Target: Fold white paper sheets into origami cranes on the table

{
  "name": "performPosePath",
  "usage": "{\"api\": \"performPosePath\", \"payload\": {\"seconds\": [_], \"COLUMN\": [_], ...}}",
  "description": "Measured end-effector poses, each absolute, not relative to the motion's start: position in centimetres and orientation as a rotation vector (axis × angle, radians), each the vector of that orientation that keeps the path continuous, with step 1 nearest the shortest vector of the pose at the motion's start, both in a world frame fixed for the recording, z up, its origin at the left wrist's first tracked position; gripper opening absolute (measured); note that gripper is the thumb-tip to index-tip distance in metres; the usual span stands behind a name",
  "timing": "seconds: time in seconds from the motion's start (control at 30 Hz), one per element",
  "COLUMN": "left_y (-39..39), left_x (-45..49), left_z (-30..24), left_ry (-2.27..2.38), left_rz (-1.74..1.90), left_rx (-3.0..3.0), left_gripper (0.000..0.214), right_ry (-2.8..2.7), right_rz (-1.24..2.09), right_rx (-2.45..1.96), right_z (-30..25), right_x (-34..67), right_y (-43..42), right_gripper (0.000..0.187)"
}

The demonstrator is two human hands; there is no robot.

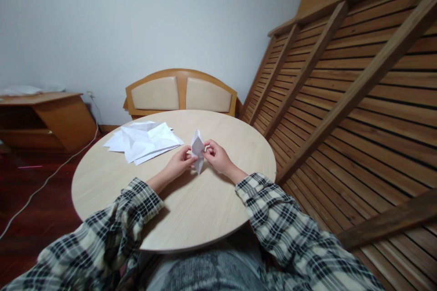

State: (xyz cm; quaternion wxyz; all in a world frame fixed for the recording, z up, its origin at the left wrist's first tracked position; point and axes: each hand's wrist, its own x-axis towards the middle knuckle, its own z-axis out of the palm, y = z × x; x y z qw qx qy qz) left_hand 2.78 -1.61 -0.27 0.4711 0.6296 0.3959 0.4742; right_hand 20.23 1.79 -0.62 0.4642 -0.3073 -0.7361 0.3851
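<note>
A small folded piece of white paper (197,144), narrow and diamond-shaped with pointed ends, is held upright above the round table (184,218). My left hand (180,163) pinches its left side between thumb and fingers. On the opposite side, the thumb and fingertips of my right hand (217,157) close on its right edge. Left of my hands lies a loose pile of creased white paper sheets (146,140), some with raised folds. The fingertips partly hide the folded paper's lower half.
Behind the table stands a wooden headboard (182,95) with cream panels, against a pale wall. A slatted wooden frame (341,100) leans along the right. At the left are a low wooden cabinet (68,120) and a white cable (51,177) on the dark red floor.
</note>
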Motion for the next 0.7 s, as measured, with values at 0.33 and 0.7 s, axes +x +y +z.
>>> {"api": "performPosePath", "payload": {"seconds": [0.33, 0.7], "left_y": [-1.69, -1.62], "left_x": [2.84, 2.86], "left_z": [-0.11, 0.02], "left_ry": [0.949, 0.943], "left_rz": [1.218, 1.181], "left_rx": [1.391, 1.402], "left_gripper": [0.022, 0.020], "right_ry": [-1.864, -1.888], "right_rz": [0.863, 0.849], "right_rx": [-0.681, -0.686], "right_z": [-0.97, -1.21], "right_x": [20.57, 20.41], "right_y": [2.02, 2.30], "right_gripper": [0.012, 0.021]}}
